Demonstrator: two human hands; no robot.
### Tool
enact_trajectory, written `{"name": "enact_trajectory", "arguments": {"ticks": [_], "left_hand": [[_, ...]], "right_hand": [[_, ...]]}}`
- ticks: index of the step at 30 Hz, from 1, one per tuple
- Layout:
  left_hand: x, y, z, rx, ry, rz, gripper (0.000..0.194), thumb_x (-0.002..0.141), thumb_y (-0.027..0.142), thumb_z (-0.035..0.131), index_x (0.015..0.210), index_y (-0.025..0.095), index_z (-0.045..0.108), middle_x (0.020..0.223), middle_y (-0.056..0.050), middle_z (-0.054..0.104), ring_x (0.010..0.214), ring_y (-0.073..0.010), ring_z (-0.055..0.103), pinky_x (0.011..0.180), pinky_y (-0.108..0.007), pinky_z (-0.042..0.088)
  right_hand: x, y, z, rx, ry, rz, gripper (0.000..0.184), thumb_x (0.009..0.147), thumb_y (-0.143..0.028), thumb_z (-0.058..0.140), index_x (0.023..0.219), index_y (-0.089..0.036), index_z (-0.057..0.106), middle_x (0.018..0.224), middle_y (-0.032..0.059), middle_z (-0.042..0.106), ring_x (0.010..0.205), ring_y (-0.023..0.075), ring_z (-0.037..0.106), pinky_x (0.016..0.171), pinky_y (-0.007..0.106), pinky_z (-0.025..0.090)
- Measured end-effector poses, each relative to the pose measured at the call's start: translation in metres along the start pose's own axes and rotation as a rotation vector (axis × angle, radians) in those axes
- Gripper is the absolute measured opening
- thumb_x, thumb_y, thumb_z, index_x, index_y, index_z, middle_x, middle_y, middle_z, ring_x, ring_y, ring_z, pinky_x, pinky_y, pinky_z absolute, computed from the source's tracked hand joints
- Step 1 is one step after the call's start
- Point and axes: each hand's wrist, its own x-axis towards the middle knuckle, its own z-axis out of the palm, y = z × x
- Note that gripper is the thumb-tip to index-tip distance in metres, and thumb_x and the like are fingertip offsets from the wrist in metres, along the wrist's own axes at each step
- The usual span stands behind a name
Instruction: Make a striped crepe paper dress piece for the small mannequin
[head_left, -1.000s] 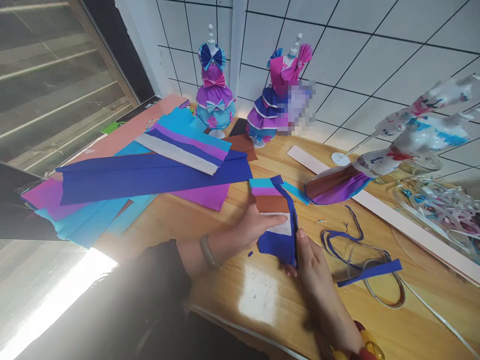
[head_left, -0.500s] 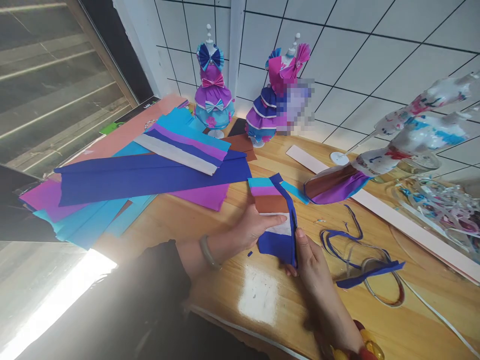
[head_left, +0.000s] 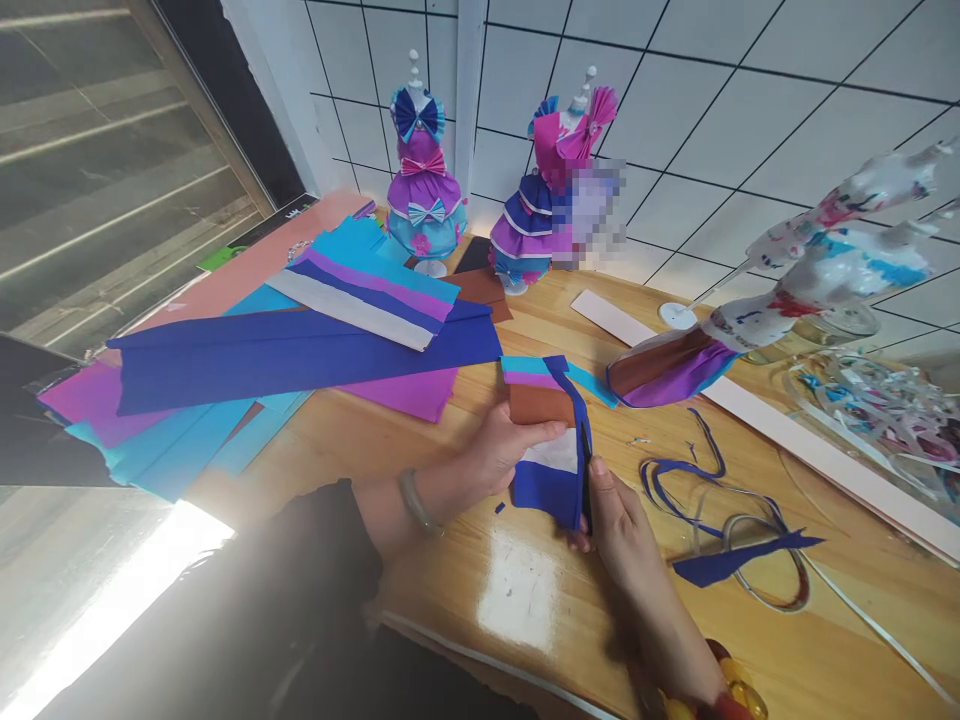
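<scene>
My left hand (head_left: 510,450) pinches a striped piece of thin paper or cloth (head_left: 544,405), thumb on top and fingers beneath. Light blue, purple, brown, white and dark blue bands run across it, and a narrow dark blue strip lies along its right edge. In my right hand (head_left: 616,510) are dark scissors (head_left: 587,472), whose blades lie along that edge; their handles are mostly hidden by the fingers. Right of the hand lies a dark blue offcut (head_left: 739,558) beside thin, curled blue trimmings (head_left: 671,468).
At left are layered coloured sheets (head_left: 300,355) with a banded strip (head_left: 375,295) on top. Two dressed miniature mannequins (head_left: 426,190) stand at the wall. Another mannequin form (head_left: 810,290) leans at right, near a pale board (head_left: 787,440) and a heap of ribbon scraps (head_left: 877,410).
The striped piece has shifted slightly, and the scissor blades show more clearly along its right edge. My left thumb has moved slightly left. The blue offcut has spread wider and reaches further right.
</scene>
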Motion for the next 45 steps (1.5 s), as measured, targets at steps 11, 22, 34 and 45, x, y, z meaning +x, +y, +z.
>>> {"name": "enact_trajectory", "arguments": {"ticks": [11, 22, 34, 45], "left_hand": [[-0.0033, -0.0016, 0.0033, 0.062, 0.037, 0.052, 0.045, 0.056, 0.016, 0.08, 0.098, 0.013, 0.063, 0.091, -0.008, 0.067, 0.079, -0.017, 0.062, 0.078, -0.033, 0.048], [-0.0022, -0.0045, 0.0016, 0.147, 0.05, 0.07, 0.042, 0.059, 0.017, 0.077, 0.098, 0.012, 0.063, 0.094, -0.01, 0.066, 0.078, -0.0175, 0.061, 0.074, -0.032, 0.049], [-0.0027, -0.0056, 0.0022, 0.139, 0.064, 0.078, 0.045, 0.057, 0.018, 0.079, 0.099, 0.013, 0.063, 0.093, -0.009, 0.067, 0.082, -0.0184, 0.062, 0.079, -0.033, 0.048], [-0.0022, -0.0055, 0.0015, 0.133, 0.047, 0.074, 0.042, 0.057, 0.02, 0.08, 0.096, 0.014, 0.065, 0.092, -0.007, 0.068, 0.082, -0.0178, 0.062, 0.081, -0.033, 0.047]], "right_hand": [[0.0004, -0.0004, -0.0021, -0.02, 0.042, 0.02, 0.06, 0.089, -0.061, 0.028, 0.051, -0.02, 0.05, 0.038, 0.001, 0.051, 0.034, 0.0119, 0.046, 0.039, 0.024, 0.036], [0.0001, -0.0025, -0.003, -0.072, 0.059, 0.036, 0.06, 0.089, -0.061, 0.027, 0.05, -0.021, 0.048, 0.037, 0.0005, 0.049, 0.034, 0.0122, 0.047, 0.039, 0.024, 0.036], [0.0003, -0.0056, -0.0019, -0.065, 0.068, 0.058, 0.056, 0.087, -0.062, 0.029, 0.055, -0.021, 0.048, 0.038, 0.0003, 0.05, 0.034, 0.0137, 0.049, 0.038, 0.025, 0.038], [0.0007, -0.007, -0.002, -0.048, 0.074, 0.069, 0.053, 0.085, -0.065, 0.032, 0.056, -0.022, 0.047, 0.039, -0.0009, 0.05, 0.033, 0.0142, 0.049, 0.035, 0.026, 0.037]]}}
